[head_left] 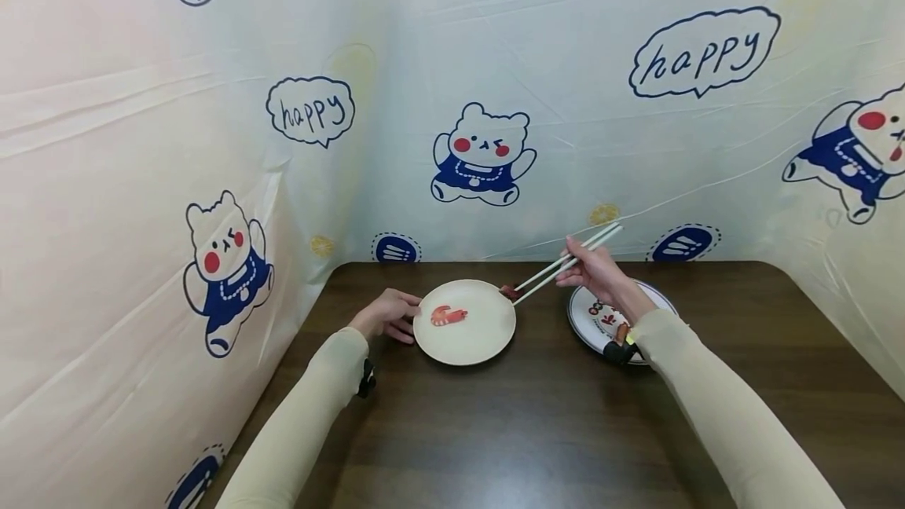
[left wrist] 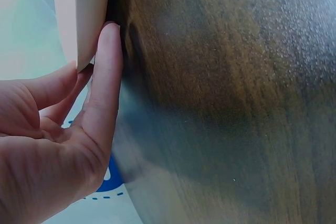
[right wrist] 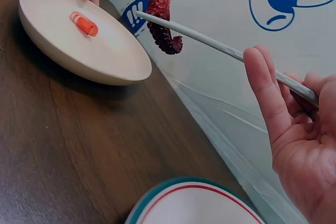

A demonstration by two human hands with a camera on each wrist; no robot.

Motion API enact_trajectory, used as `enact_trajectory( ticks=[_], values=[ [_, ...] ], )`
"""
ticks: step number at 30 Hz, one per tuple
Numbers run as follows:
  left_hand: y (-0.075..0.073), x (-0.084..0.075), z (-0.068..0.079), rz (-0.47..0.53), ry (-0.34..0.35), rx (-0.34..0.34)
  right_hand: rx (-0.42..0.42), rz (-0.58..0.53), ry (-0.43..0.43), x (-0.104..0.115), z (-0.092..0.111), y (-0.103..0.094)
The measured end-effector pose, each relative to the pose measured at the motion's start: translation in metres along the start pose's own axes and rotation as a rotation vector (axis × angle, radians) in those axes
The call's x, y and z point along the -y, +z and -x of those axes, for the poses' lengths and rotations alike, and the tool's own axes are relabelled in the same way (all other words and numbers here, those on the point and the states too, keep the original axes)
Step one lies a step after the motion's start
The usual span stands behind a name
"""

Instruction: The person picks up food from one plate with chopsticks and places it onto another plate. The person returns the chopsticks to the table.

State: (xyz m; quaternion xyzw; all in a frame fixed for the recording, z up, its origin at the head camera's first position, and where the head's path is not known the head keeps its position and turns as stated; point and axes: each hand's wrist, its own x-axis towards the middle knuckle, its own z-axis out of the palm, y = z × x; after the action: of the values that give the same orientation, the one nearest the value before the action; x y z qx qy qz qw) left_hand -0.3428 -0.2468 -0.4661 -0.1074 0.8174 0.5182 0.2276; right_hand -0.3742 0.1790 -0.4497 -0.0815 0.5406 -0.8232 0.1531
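Observation:
My left hand (head_left: 389,314) pinches the left edge of a cream plate (head_left: 488,336), thumb at the rim and fingers against its underside in the left wrist view. On that plate lies an orange-and-white shrimp (head_left: 448,316). My right hand (head_left: 597,269) holds a pair of pale green chopsticks (head_left: 566,263). Between the chopstick tips is a dark red, curled octopus tentacle (right wrist: 160,17) with rows of suckers. In the head view the tentacle is at the cream plate's right rim; the right wrist view shows it raised above the table.
A white plate (head_left: 581,317) with a dark rim sits under my right forearm, partly hidden. It bears a black piece (head_left: 619,352) and a small brown piece (head_left: 622,333). The brown wooden table (head_left: 452,430) meets a printed cloth (head_left: 566,100) along its back and sides.

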Motion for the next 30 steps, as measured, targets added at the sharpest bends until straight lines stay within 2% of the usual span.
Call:
enact_trajectory(
  ticks=[7, 16, 30],
  values=[
    [0.000, -0.001, 0.000, -0.004, 0.000, -0.003, 0.015, -0.008, 0.011, -0.008, -0.006, 0.005],
    [0.001, 0.000, -0.002, -0.001, 0.008, -0.007, 0.017, 0.029, -0.017, -0.018, -0.012, 0.015],
    [0.001, 0.002, -0.006, -0.006, -0.005, -0.016, -0.004, 0.106, 0.014, -0.038, -0.015, 0.036]
  ],
)
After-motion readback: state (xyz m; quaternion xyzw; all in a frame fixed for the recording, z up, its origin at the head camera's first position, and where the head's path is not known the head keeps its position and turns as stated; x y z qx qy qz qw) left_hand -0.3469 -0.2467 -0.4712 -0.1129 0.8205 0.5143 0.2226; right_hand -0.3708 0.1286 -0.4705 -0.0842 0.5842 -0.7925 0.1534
